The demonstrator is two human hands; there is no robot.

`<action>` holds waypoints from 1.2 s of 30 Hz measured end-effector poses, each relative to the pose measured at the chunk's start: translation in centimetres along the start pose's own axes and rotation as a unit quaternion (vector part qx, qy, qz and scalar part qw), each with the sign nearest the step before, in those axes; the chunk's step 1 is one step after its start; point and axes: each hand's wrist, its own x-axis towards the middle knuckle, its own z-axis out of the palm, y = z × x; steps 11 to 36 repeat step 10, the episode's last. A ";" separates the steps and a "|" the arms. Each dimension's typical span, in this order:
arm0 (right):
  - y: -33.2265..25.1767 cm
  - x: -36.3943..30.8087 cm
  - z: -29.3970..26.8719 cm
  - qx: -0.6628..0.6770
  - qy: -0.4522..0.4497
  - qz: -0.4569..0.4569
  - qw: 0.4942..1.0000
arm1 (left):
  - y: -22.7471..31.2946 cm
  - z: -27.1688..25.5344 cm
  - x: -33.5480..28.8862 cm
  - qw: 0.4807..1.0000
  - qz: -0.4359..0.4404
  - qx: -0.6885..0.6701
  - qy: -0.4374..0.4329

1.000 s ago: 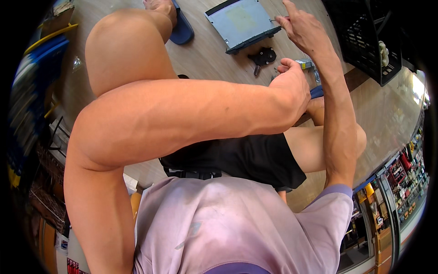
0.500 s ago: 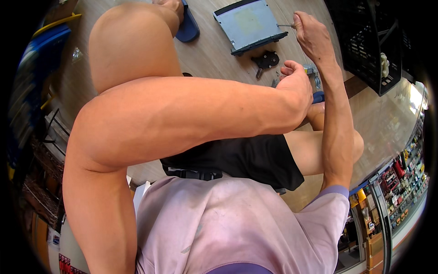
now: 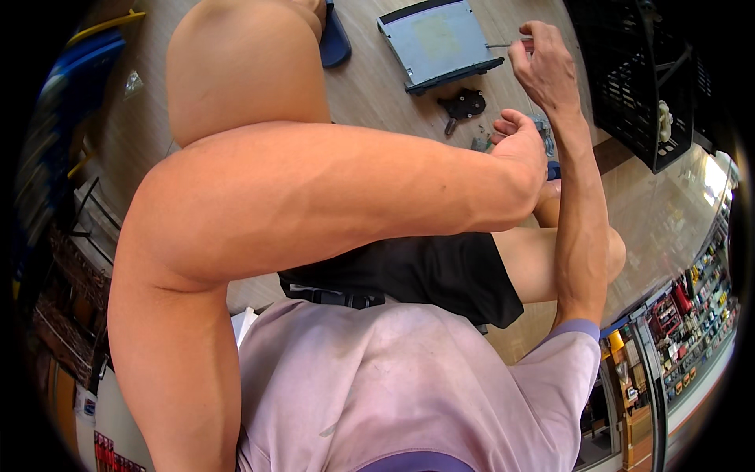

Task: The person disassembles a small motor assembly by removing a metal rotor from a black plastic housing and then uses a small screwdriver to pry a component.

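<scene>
On the floor in front of me lies a flat, box-shaped metal device (image 3: 436, 43) with a dark front strip, possibly a car stereo. A thin screwdriver (image 3: 497, 46) reaches its right side, its shaft roughly level. My right hand (image 3: 546, 71) has its thumb and fingers loosely around the handle end, which they mostly hide. My left hand (image 3: 519, 134) hovers below it with fingers curled and apart, nothing visible in them. Between the device and my left hand lies a black part with a short stem (image 3: 464, 104). Small loose bits are near my left fingers.
A black slatted crate (image 3: 641, 86) stands at the right. My raised left knee and a blue slipper (image 3: 336, 39) border the work on the left. Beyond my right arm are shelves of small goods (image 3: 700, 315). Blue and yellow objects stand at the far left.
My right fingers have loosened and spread around the screwdriver's handle end. The whole view has shifted slightly, and my left hand stays curled in about the same place.
</scene>
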 end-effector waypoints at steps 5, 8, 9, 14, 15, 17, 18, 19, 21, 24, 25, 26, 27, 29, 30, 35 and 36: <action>0.2 0.5 -0.4 0.006 -0.002 -0.034 0.999 | 0.0 0.0 0.1 1.000 0.000 -0.008 0.004; 0.0 0.3 -0.3 0.001 0.003 -0.037 0.999 | -0.1 0.1 0.2 1.000 -0.001 -0.004 0.001; -0.1 0.2 -0.4 -0.009 -0.016 -0.020 1.000 | 0.0 0.0 0.2 1.000 -0.003 0.000 -0.003; -0.2 0.2 -0.4 -0.008 -0.016 -0.021 1.000 | 0.0 0.0 0.3 1.000 0.002 0.005 -0.006; -0.2 0.2 -0.4 -0.008 -0.016 -0.021 1.000 | 0.0 0.0 0.3 1.000 0.002 0.005 -0.006; -0.2 0.2 -0.4 -0.008 -0.016 -0.021 1.000 | 0.0 0.0 0.3 1.000 0.002 0.005 -0.006; -0.2 0.2 -0.4 -0.008 -0.016 -0.021 1.000 | 0.0 0.0 0.3 1.000 0.002 0.005 -0.006; -0.2 0.2 -0.4 -0.008 -0.016 -0.021 1.000 | 0.0 0.0 0.3 1.000 0.002 0.005 -0.006; -0.2 0.2 -0.4 -0.008 -0.016 -0.021 1.000 | 0.0 0.0 0.3 1.000 0.002 0.005 -0.006; -0.2 0.2 -0.4 -0.008 -0.016 -0.021 1.000 | 0.0 0.0 0.3 1.000 0.002 0.005 -0.006; -0.2 0.2 -0.4 -0.008 -0.016 -0.021 1.000 | 0.0 0.0 0.3 1.000 0.002 0.005 -0.006; -0.2 0.2 -0.4 -0.008 -0.016 -0.021 1.000 | 0.0 0.0 0.3 1.000 0.002 0.005 -0.006; -0.2 0.2 -0.4 -0.008 -0.016 -0.021 1.000 | 0.0 0.0 0.3 1.000 0.002 0.005 -0.006; -0.2 0.2 -0.4 -0.008 -0.016 -0.021 1.000 | 0.0 0.0 0.3 1.000 0.002 0.005 -0.006; -0.2 0.2 -0.4 -0.008 -0.016 -0.021 1.000 | 0.0 0.0 0.3 1.000 0.002 0.005 -0.006; -0.2 0.2 -0.4 -0.008 -0.016 -0.021 1.000 | 0.0 0.0 0.3 1.000 0.002 0.005 -0.006; -0.2 0.2 -0.4 -0.008 -0.016 -0.021 1.000 | 0.0 0.0 0.3 1.000 0.002 0.005 -0.006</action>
